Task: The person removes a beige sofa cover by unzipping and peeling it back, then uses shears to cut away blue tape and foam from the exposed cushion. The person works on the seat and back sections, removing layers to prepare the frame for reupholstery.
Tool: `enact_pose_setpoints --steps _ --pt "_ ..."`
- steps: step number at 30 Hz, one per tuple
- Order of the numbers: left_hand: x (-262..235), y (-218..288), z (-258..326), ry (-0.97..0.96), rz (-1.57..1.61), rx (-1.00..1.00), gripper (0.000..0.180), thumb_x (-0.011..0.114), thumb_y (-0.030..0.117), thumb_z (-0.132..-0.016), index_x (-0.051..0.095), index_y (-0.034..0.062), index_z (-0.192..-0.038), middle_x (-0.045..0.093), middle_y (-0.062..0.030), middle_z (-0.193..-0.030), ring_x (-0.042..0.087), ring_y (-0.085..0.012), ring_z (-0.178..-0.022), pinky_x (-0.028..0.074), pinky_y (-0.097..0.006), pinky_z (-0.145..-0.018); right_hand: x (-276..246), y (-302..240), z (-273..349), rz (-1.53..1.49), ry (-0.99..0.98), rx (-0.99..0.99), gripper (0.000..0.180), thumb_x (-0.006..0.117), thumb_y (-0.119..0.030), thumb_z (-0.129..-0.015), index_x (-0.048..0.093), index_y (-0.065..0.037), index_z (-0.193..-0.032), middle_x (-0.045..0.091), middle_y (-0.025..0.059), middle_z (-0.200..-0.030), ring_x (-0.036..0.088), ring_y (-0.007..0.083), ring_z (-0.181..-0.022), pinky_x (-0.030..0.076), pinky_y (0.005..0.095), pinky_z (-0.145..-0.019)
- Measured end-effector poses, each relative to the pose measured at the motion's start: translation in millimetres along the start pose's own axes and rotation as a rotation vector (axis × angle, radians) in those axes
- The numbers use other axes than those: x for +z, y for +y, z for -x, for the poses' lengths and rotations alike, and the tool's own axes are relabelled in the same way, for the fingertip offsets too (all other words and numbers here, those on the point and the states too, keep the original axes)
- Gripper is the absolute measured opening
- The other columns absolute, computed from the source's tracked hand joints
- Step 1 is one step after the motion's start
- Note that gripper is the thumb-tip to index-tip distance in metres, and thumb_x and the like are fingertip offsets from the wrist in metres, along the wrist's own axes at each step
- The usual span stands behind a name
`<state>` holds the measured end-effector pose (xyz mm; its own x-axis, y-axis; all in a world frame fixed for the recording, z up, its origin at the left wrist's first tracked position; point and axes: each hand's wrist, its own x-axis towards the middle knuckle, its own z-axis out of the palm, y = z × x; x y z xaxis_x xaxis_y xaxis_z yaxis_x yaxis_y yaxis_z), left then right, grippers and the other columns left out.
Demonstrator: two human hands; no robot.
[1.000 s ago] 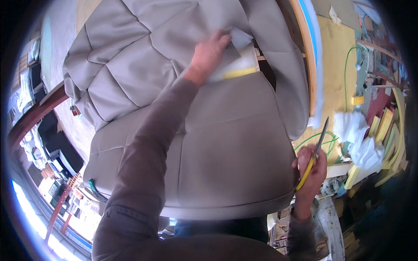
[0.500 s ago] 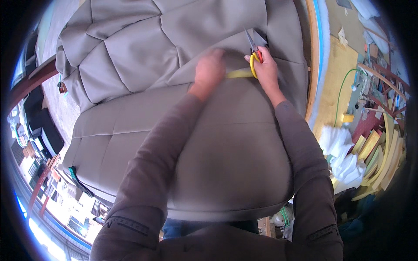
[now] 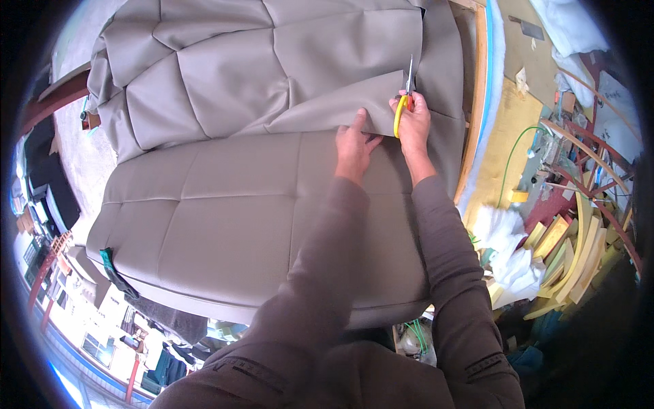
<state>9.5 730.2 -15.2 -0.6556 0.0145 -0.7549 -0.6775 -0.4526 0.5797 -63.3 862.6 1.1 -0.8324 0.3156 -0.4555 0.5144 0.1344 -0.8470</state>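
Note:
A grey-brown quilted leather-like cover (image 3: pixel 225 65) lies loose and wrinkled over the far part of a padded seat (image 3: pixel 238 232) in the same colour. My right hand (image 3: pixel 414 129) is closed round scissors (image 3: pixel 399 116) with yellow and red handles. Their blades point away from me, over a turned-back flap (image 3: pixel 364 102) of the cover. Beside it, on the left, my left hand (image 3: pixel 353 150) has its fingers apart, the index finger resting on the flap near its lower edge. The underside of that hand is hidden.
Right of the seat runs a wooden frame edge (image 3: pixel 478 102) with white padding. Farther right are curved yellow foam strips (image 3: pixel 569 252), white wadding (image 3: pixel 507 252) and a green cord (image 3: pixel 521 150). A dark green strap (image 3: pixel 112 269) hangs at the seat's left corner.
My left hand has moved right and toward me, and its fingers have spread. The yellow strip under the flap no longer shows. The scissors now point more directly away from me.

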Motion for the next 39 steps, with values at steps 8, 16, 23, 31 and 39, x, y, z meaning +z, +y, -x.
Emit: enact_pose_setpoints --steps 8,16,23,31,39 --pt "-0.1 31.6 21.5 -0.022 0.471 -0.279 0.029 0.076 0.020 -0.100 0.063 0.0018 -0.119 0.071 -0.0074 -0.109 0.068 -0.0187 -0.093 0.056 -0.034 -0.076 -51.0 -60.7 39.4 -0.061 -0.115 0.273 0.046 0.073 -0.042 -0.102 0.060 -0.006 -0.127 0.069 0.0059 -0.095 0.072 0.0157 -0.072 0.056 0.0281 -0.057" --pt "3.1 52.5 40.2 -0.039 0.472 -0.311 0.024 0.081 0.018 -0.096 0.069 0.0042 -0.111 0.068 -0.0017 -0.097 0.059 -0.0120 -0.077 0.049 -0.029 -0.065 -76.1 -90.3 150.5 0.199 -0.270 0.605 0.051 0.070 -0.048 -0.102 0.060 -0.005 -0.126 0.070 0.0072 -0.097 0.070 0.0150 -0.073 0.054 0.0266 -0.059" --pt "6.2 51.2 26.4 0.021 0.440 -0.246 0.023 0.086 0.022 -0.091 0.071 0.0054 -0.098 0.063 0.0003 -0.085 0.051 -0.0096 -0.066 0.040 -0.027 -0.059 -69.0 -82.6 155.8 0.382 -0.242 0.332 0.057 0.071 -0.050 -0.102 0.061 -0.001 -0.129 0.065 0.0047 -0.095 0.064 0.0126 -0.068 0.054 0.0287 -0.064" --pt "10.5 58.9 25.4 0.044 0.343 -0.162 0.028 0.085 0.029 -0.092 0.070 0.0060 -0.097 0.062 0.0014 -0.085 0.051 -0.0092 -0.067 0.041 -0.028 -0.061 -65.2 -80.6 155.8 0.687 -0.315 0.246 0.070 0.069 -0.059 -0.099 0.061 0.002 -0.134 0.067 0.0086 -0.090 0.065 0.0147 -0.065 0.053 0.0298 -0.066" --pt "15.5 66.3 27.4 0.093 0.305 -0.206 0.026 0.088 0.025 -0.091 0.073 0.0030 -0.092 0.066 -0.0032 -0.077 0.057 -0.0111 -0.061 0.045 -0.028 -0.059 -42.6 -82.4 143.3 0.727 -0.327 0.274 0.081 0.061 -0.073 -0.097 0.062 -0.001 -0.134 0.073 0.0147 -0.094 0.073 0.0224 -0.068 0.055 0.0365 -0.069"
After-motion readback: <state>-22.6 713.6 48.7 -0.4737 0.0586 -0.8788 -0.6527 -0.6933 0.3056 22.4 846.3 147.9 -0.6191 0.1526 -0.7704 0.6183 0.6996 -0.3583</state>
